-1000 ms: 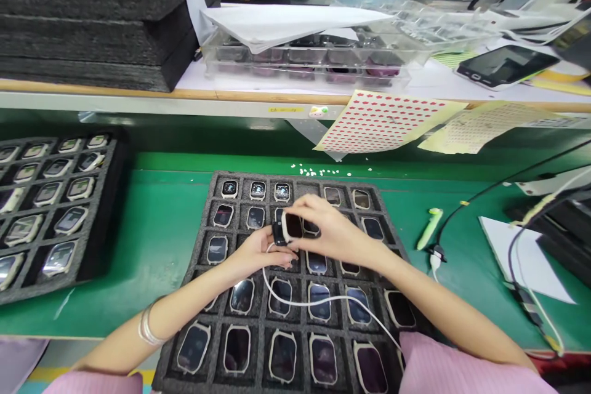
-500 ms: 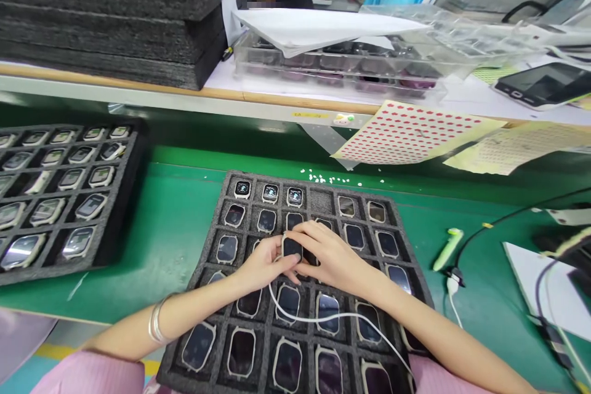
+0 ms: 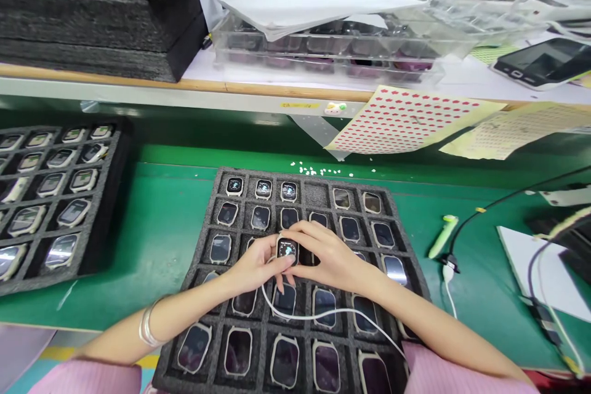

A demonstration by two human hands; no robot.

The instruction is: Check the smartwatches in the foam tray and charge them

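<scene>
Watch body (image 3: 287, 250): held just above the middle of the foam tray, screen up and lit, showing a small round graphic; pale bezel, dark glass, rounded corners.
Left hand (image 3: 256, 265): fingertips closed on the watch body's left edge, thumb beneath; the grip stays on the rim, seemingly so that the glass remains uncovered.
Right hand (image 3: 330, 258): closed on the opposite edge, meeting the left hand around the piece; the hands are together, not apart.
White cable (image 3: 323, 315): loops from under the hands across the lower tray rows toward the right sleeve; its joint with the watch body is hidden.
Foam tray (image 3: 316, 194): dark grid lying flat on the desk; one piece per cell, face up, apparently to keep the screens from touching; the three at the far left are lit, the rest dark, and one far cell is empty.
Desk (image 3: 170, 221): green mat.
Second foam tray (image 3: 109, 209): well to the left, cells filled.
Green pen (image 3: 442, 236): right of the tray, beside a black lead.
</scene>
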